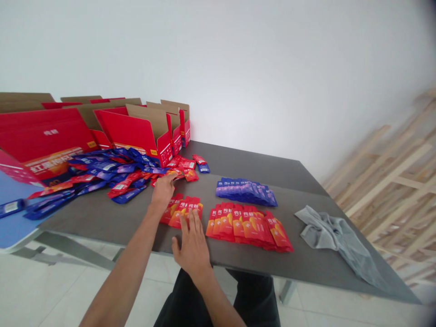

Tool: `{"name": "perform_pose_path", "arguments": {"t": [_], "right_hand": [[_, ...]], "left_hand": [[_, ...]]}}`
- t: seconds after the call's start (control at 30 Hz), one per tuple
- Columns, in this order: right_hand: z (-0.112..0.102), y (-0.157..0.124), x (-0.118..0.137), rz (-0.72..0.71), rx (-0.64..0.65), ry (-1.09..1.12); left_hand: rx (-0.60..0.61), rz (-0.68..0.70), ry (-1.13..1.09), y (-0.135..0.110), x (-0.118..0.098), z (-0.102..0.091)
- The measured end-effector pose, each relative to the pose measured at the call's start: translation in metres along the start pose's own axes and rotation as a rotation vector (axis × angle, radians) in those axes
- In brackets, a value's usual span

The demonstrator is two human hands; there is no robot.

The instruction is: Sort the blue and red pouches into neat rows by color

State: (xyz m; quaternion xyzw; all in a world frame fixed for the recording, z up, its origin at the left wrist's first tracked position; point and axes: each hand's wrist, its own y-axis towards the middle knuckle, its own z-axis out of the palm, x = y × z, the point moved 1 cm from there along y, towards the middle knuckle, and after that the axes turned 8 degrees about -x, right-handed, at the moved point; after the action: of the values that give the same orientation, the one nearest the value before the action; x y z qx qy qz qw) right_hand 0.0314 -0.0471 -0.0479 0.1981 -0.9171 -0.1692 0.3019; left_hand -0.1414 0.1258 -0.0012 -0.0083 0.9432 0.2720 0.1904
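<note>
Working left to right: a blue surface (13, 222) adjoins the dark grey table (272, 168) at the left and carries one loose blue sachet (12, 208). Behind it stand at least six open red-and-kraft cardboard cartons (136, 131), overlapped, so the exact count cannot be confirmed. In front of them lies a mixed heap of blue and red sachets (109, 175), too overlapped to count.

The left hand (163, 190) reaches to the far edge of this heap. Its fingers (172, 176) are extended and close together, at or on the red sachets there; whether they have hold of one cannot be determined. Just beyond, a few loose red sachets and one blue sachet lie apart from the heap.

The right hand (192, 245) is nearer the person, its fingers (194, 220) spread and gripping nothing, their tips at the near edge of a short group of about three red sachets (182, 211).

To the right is a shingled row of about eight red sachets (248, 227). Beyond it, toward the far side, is a shingled row of about eleven blue sachets (247, 190). Further right lies one crumpled grey cloth (335, 240). Wooden slats (391, 172) stand beyond the table.
</note>
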Motion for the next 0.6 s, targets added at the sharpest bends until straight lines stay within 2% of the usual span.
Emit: {"name": "perform_pose_path", "arguments": {"t": [0.1,0.3,0.43,0.6], "right_hand": [[-0.001,0.000,0.000,-0.005,0.000,0.015],[0.000,0.000,-0.001,-0.012,-0.006,0.018],[0.000,-0.001,-0.002,-0.022,-0.019,0.013],[0.001,-0.001,-0.003,-0.012,-0.017,0.022]], "left_hand": [[-0.127,-0.013,-0.093,-0.014,-0.001,-0.014],[-0.136,-0.052,-0.080,-0.032,0.000,-0.025],[-0.268,-0.101,-0.048,-0.046,0.010,-0.043],[-0.362,-0.143,-0.006,-0.084,0.027,-0.070]]}}
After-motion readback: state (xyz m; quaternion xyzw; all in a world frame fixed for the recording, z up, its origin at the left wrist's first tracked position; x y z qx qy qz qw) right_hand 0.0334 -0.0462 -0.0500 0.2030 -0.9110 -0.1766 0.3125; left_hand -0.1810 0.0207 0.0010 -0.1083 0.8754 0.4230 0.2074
